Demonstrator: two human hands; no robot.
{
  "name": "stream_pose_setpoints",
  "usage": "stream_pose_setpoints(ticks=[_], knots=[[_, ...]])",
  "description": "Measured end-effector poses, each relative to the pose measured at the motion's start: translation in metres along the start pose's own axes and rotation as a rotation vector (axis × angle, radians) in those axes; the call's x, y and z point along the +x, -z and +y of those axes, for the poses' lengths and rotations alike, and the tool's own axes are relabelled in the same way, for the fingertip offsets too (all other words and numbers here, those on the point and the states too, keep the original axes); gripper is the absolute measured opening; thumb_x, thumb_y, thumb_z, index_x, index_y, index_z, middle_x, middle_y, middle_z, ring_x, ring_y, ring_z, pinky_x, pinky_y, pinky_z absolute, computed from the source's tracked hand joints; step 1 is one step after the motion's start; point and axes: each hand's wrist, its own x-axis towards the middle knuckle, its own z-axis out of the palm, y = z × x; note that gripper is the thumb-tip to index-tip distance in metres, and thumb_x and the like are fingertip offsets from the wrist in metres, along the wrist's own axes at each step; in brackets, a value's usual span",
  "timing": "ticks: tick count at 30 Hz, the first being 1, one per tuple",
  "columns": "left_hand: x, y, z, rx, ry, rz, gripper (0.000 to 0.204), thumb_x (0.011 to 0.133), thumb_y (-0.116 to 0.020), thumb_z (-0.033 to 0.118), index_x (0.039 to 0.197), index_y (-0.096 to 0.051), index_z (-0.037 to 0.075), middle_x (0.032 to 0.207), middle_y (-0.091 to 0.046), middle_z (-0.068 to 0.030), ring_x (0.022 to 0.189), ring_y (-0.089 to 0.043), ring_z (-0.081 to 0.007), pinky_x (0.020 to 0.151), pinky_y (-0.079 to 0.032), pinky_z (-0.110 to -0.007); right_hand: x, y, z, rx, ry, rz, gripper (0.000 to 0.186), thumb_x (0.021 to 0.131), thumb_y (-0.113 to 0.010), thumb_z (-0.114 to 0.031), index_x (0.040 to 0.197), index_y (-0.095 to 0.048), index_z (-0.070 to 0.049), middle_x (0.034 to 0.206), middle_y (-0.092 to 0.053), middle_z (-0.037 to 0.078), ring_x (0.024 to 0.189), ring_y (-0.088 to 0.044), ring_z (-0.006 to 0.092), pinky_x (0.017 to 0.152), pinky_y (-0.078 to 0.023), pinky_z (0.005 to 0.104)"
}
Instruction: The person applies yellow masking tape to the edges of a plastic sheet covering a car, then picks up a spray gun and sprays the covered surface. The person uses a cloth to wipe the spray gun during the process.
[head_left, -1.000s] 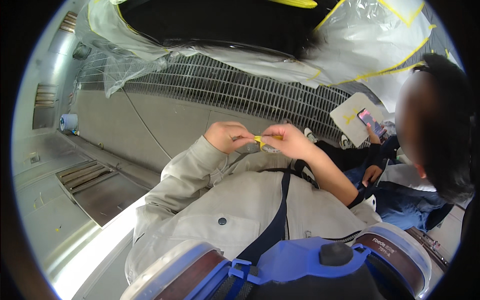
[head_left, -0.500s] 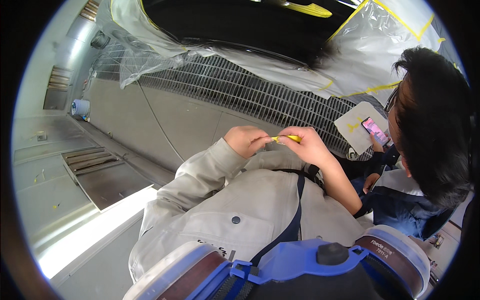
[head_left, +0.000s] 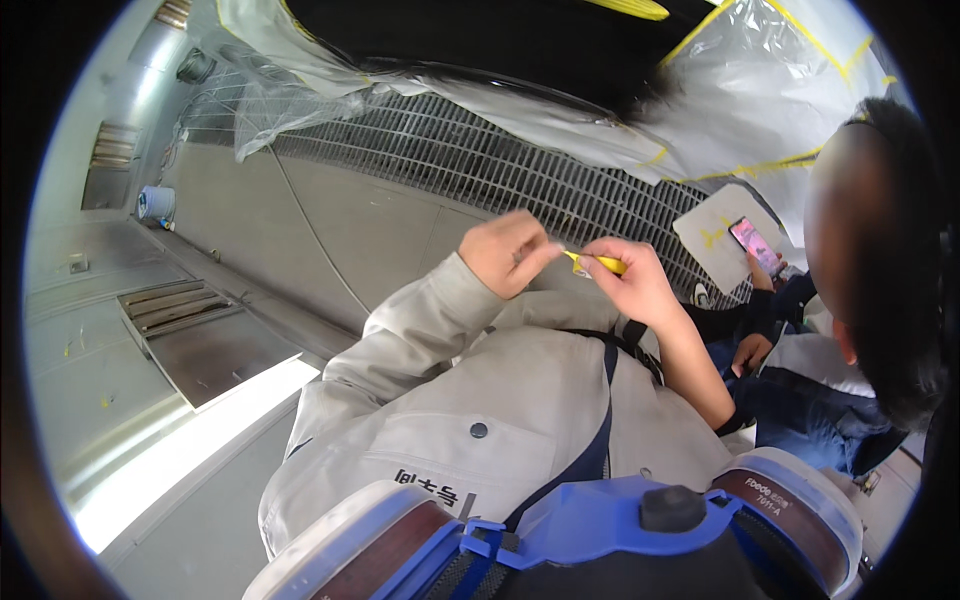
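My right hand (head_left: 630, 277) grips a small roll of yellow tape (head_left: 609, 266) in front of my chest. My left hand (head_left: 506, 252) is pinched at the tape's thin free end, just left of the roll, its fingertips blurred. My grey jacket sleeve covers the left forearm; the right forearm is bare. Below them a blue-and-grey respirator (head_left: 575, 505) hangs at the bottom edge of the view.
A dark panel (head_left: 480, 45) framed by plastic sheeting (head_left: 740, 90) and yellow tape stands above a floor grate (head_left: 460, 140). At right, a co-worker (head_left: 880, 250) holds a phone (head_left: 755, 243) by a grey board (head_left: 705, 225). A white bucket (head_left: 155, 203) sits left.
Both my hands have shifted up and rightward with the tape. My left hand has turned and lifted, and a thin strip now shows between its fingertips and the roll.
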Motion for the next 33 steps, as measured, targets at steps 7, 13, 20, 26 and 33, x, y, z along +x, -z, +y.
stream_pose_setpoints(ticks=[7, 13, 20, 26, 33], knots=[[0.001, 0.007, -0.008, -0.002, -0.326, -0.122, 0.026, 0.088, -0.084, 0.008, 0.113, -0.080, 0.010, 0.091, -0.075, -0.0060, 0.077, -0.071, -0.0261, 0.068, -0.059, -0.036, 0.006, -0.007, 0.003, 0.147, 0.021, -0.160, 0.015, 0.100, -0.073, -0.014, 0.105, -0.076, 0.001, 0.087, -0.075, 0.008, 0.079, -0.066, 0.0108, 0.075, -0.054, 0.0275], [-0.007, 0.025, -0.022, 0.136, -0.338, -0.140, 0.014, 0.091, -0.082, 0.016, 0.103, -0.079, 0.010, 0.090, -0.076, -0.0054, 0.076, -0.072, -0.0262, 0.064, -0.059, -0.037, 0.008, -0.023, 0.005, 0.363, -0.074, -0.171, 0.022, 0.105, -0.068, -0.015, 0.119, -0.077, 0.000, 0.093, -0.078, 0.004, 0.087, -0.066, 0.0069, 0.079, -0.055, 0.0274], [-0.015, 0.039, -0.031, 0.260, -0.361, -0.127, 0.015, 0.091, -0.083, 0.020, 0.096, -0.076, 0.008, 0.087, -0.075, -0.0061, 0.073, -0.071, -0.0280, 0.062, -0.057, -0.038, 0.011, -0.025, -0.003, -0.093, 0.077, -0.115, 0.030, 0.103, -0.066, -0.018, 0.132, -0.072, -0.015, 0.082, -0.074, 0.012, 0.069, -0.072, 0.0223, 0.065, -0.055, 0.0359], [-0.022, 0.041, -0.037, 0.286, -0.281, -0.095, 0.015, 0.090, -0.083, 0.019, 0.092, -0.074, 0.007, 0.083, -0.073, -0.0069, 0.070, -0.070, -0.0285, 0.060, -0.056, -0.039, 0.019, -0.035, -0.007, -0.403, 0.164, -0.011, 0.016, 0.102, -0.067, -0.025, 0.115, -0.074, -0.020, 0.081, -0.074, 0.009, 0.072, -0.073, 0.0330, 0.063, -0.056, 0.0431], [-0.035, 0.049, -0.038, 0.268, -0.115, -0.034, 0.014, 0.094, -0.081, 0.015, 0.087, -0.074, 0.004, 0.078, -0.072, -0.0081, 0.067, -0.070, -0.0241, 0.059, -0.055, -0.033, 0.025, -0.052, 0.008, -0.367, 0.184, 0.127, 0.009, 0.102, -0.069, -0.023, 0.102, -0.073, -0.015, 0.082, -0.076, 0.006, 0.069, -0.074, 0.0276, 0.063, -0.057, 0.0387]])
